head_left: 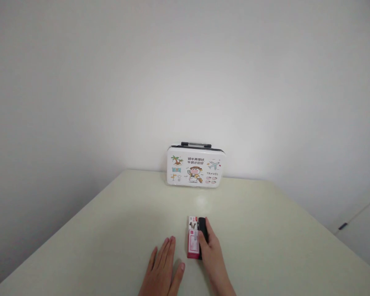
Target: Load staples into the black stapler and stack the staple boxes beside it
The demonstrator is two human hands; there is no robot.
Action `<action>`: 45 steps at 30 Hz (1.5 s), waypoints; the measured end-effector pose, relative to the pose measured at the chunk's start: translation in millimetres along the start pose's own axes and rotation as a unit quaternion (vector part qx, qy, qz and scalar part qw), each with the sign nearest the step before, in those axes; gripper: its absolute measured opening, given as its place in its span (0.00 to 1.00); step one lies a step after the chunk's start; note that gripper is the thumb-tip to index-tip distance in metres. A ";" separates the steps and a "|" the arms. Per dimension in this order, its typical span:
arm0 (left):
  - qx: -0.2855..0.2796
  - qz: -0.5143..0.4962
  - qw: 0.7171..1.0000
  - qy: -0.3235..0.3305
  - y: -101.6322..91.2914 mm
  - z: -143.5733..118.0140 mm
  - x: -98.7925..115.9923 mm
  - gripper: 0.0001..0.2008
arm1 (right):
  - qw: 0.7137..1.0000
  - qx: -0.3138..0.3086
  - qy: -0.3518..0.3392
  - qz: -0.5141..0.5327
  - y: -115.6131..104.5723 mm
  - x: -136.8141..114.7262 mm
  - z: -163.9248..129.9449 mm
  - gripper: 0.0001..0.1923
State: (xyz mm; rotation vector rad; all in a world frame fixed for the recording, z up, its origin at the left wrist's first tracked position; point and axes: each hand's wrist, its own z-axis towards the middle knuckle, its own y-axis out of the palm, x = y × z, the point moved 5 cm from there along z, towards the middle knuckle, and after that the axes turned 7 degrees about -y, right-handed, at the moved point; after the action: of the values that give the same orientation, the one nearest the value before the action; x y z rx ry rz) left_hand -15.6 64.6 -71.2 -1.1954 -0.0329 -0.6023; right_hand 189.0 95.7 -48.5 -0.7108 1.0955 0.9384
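Observation:
My right hand (212, 246) is wrapped around a black stapler (202, 227) that lies lengthwise on the table. Against the stapler's left side sit two small boxes, one behind the other. The nearer is a pink and white box (193, 243) with a printed label, and my right thumb is close to its edge. The farther is a white and red box (193, 222) with a small picture on it. To the left, my left hand (162, 269) rests palm down on the table, fingers stretched out, with nothing in it and apart from the boxes.
A white case (196, 167) with cartoon prints and a black handle stands upright at the back of the pale table (117, 222), close to the wall (197, 82). A small dark object (343, 226) shows at the far right beyond the table edge.

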 end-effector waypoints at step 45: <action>0.089 0.050 0.987 -0.126 -52.6 13.2 -12.5 0.19 | 0.996 -0.063 0.001 -0.063 21.3 -5.3 -19.5 0.41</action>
State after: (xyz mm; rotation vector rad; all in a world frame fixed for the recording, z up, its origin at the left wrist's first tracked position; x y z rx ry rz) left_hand -46.3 69.3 -25.0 -1.0857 -0.2355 -0.3483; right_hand 161.0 87.0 -50.2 -0.8743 0.9867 0.9046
